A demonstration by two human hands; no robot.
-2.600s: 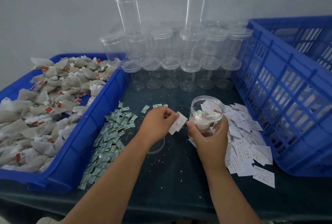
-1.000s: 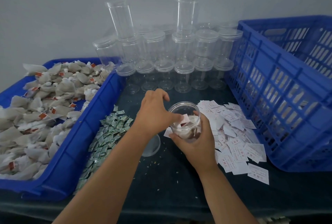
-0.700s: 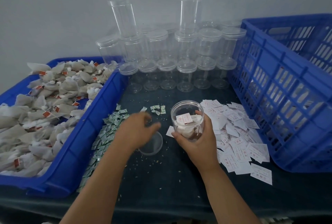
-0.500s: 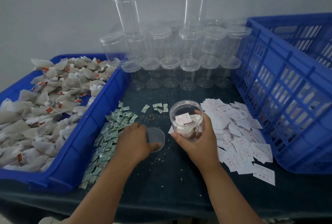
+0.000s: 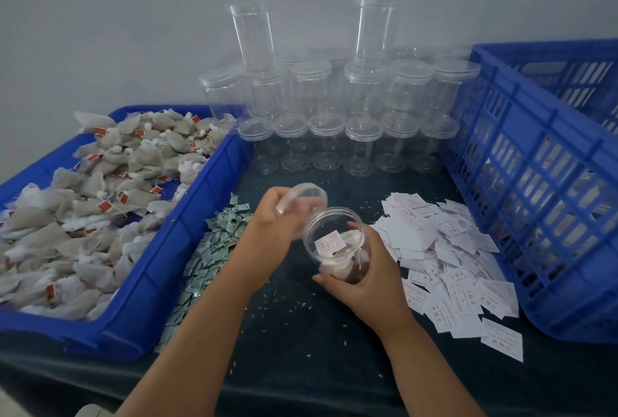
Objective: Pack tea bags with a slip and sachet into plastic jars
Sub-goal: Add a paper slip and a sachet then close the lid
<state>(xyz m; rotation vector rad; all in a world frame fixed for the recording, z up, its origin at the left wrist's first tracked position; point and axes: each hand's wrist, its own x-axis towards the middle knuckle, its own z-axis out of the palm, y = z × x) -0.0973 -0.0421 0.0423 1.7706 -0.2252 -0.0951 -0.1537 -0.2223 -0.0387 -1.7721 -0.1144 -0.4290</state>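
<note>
My right hand (image 5: 364,277) grips a clear plastic jar (image 5: 336,246), tilted toward me above the dark table. Tea bags fill the jar and a white slip (image 5: 329,243) with red print lies on top. My left hand (image 5: 276,219) holds the clear round lid (image 5: 306,197) just above and left of the jar's open mouth. Loose tea bags (image 5: 100,195) fill the blue bin (image 5: 157,282) on the left. Green sachets (image 5: 214,249) lie in a heap beside that bin. White slips (image 5: 448,256) are scattered to the right of the jar.
Several empty clear lidded jars (image 5: 334,122) stand stacked against the back wall. A large blue slatted crate (image 5: 535,189) stands on the right. Small crumbs dot the dark table (image 5: 301,349) near my forearms.
My left hand dropped a slip into the jar, reached down to the lid on the table, picked it up and raised it to the jar's mouth. My right hand kept hold of the jar.
</note>
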